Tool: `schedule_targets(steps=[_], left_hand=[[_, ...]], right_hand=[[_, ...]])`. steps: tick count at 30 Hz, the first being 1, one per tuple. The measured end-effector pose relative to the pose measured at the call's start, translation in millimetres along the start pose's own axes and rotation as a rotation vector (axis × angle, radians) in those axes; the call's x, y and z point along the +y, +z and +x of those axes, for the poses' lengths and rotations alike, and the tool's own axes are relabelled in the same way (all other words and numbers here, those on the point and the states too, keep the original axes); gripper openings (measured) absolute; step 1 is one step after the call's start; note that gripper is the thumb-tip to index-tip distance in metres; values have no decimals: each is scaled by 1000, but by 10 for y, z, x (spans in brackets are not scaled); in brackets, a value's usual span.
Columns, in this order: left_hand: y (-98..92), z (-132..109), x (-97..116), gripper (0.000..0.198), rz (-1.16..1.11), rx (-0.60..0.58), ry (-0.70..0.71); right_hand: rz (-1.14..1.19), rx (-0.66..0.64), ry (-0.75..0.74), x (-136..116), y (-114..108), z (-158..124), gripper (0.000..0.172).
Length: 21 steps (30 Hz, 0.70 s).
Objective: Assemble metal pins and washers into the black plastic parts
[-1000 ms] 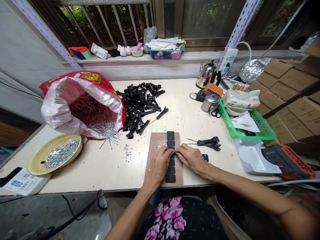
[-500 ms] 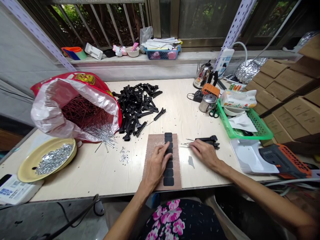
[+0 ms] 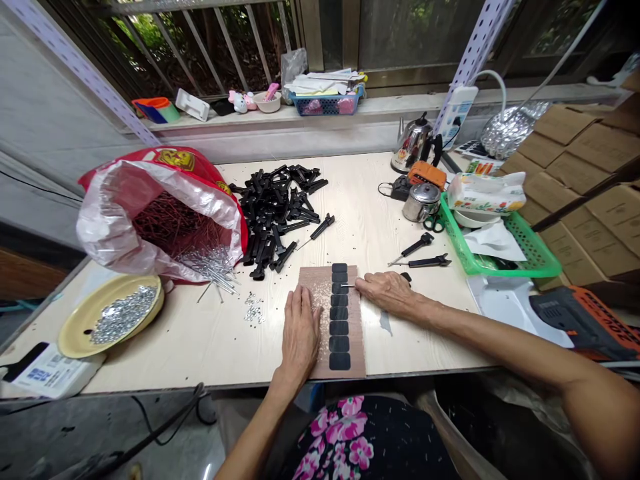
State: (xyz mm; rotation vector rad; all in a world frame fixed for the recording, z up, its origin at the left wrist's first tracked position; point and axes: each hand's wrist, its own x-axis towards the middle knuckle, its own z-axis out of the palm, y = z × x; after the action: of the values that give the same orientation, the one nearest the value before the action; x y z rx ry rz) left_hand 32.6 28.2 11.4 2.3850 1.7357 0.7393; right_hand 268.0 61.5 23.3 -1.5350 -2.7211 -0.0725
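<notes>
My left hand lies flat on the left part of a brown board, fingers stretched out and holding nothing. Down the board runs a column of black rounded pads, with small pale bits scattered beside them. My right hand is closed on a black-handled piece with a thin metal shaft. The shaft's tip is over one of the upper pads; whether it touches I cannot tell. Most of the handle is hidden in the hand. Two similar black pieces lie behind my right hand.
A heap of black plastic pieces lies at the back. To its left, a red-and-white sack spills metal rods, near a yellow dish of small metal parts. A green basket, kettle and power tool are at right.
My left hand has moved from the pads to the board's left side and flattened. My right hand has lifted one black piece and brought its shaft left over the pads. The view has shifted slightly.
</notes>
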Motion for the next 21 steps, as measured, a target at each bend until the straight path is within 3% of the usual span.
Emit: schedule_targets(steps=[8, 14, 18, 21], left_hand=[[-21, 20, 12, 48, -25, -18, -16], [-16, 13, 12, 48, -44, -6, -14], [-18, 11, 12, 49, -37, -16, -25], [-19, 15, 15, 49, -32, -26, -18]], right_hand=[[-7, -64, 63, -21, -23, 45, 22], [88, -106, -136, -191, -75, -206, 26], [116, -141, 1, -150, -131, -228, 26], [202, -186, -79, -93, -160, -204, 19]])
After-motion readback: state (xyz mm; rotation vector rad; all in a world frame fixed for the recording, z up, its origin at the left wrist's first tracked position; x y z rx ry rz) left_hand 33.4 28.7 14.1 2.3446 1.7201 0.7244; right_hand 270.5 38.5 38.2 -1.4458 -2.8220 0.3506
